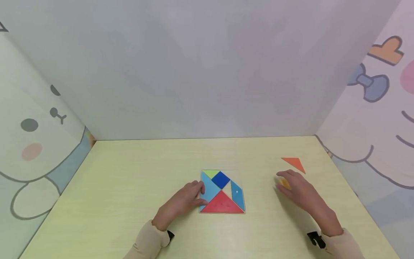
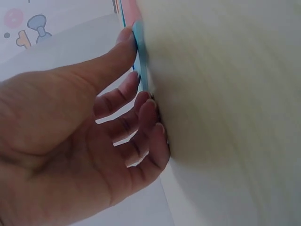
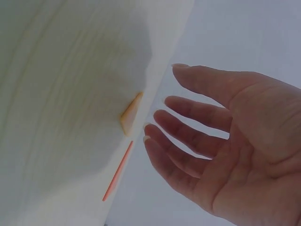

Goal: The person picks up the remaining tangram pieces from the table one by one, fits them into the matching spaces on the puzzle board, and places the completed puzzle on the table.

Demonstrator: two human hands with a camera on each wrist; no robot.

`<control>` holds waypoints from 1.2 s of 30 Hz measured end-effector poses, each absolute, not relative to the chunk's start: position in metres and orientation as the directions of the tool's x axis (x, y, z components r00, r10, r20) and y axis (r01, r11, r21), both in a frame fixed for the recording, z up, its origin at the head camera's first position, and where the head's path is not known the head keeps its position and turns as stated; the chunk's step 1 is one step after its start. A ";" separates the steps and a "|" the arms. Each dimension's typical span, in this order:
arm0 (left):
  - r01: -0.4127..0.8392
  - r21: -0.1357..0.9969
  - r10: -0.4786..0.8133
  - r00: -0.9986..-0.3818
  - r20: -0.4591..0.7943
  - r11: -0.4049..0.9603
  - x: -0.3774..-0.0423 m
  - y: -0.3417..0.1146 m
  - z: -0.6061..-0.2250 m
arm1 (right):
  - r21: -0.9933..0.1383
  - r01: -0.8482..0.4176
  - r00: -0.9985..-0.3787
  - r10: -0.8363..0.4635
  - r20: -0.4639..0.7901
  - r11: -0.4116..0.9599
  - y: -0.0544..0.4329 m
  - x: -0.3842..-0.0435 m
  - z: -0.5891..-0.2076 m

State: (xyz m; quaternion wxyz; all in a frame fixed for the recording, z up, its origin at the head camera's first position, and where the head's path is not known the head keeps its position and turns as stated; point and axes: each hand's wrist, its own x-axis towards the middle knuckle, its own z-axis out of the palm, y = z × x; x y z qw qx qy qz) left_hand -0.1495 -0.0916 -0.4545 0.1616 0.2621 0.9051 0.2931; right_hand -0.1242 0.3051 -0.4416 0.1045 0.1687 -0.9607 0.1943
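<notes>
A tangram board (image 1: 199, 212) lies flat on the table, holding a light blue triangle (image 1: 208, 189), a light green triangle (image 1: 211, 173), a dark blue square (image 1: 221, 180), a red triangle (image 1: 222, 204) and a blue parallelogram (image 1: 237, 194). Between the square and the parallelogram a pale gap shows. My left hand (image 1: 185, 197) rests at the board's left side, thumb and forefinger touching its edge, fingers loosely bent. Above a small yellow piece (image 1: 285, 183) hovers my right hand (image 1: 299, 190), fingers spread; in the right wrist view the yellow piece (image 3: 131, 114) lies apart from the fingertips.
An orange triangle (image 1: 295, 164) lies on the table just beyond the right hand. The pale wooden table (image 1: 129, 169) meets a plain wall (image 1: 200, 72) at the back. Panels with cartoon drawings stand on the left (image 1: 32, 126) and right (image 1: 381, 118).
</notes>
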 end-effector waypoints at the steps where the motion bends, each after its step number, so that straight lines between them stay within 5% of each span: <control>1: 0.382 0.602 0.566 -0.812 -0.144 0.701 -0.148 -0.091 -0.453 | -0.340 -0.351 -0.926 -0.272 0.260 0.872 0.306 -0.124 -0.442; 10: 0.435 0.496 0.560 -0.818 -0.132 0.752 -0.141 -0.088 -0.447 | -0.374 -0.218 -0.974 -0.177 0.141 0.901 0.315 -0.126 -0.447; 36: 0.404 0.563 0.567 -0.811 -0.145 0.721 -0.143 -0.092 -0.452 | -0.354 -0.189 -0.981 -0.158 0.114 0.916 0.325 -0.135 -0.455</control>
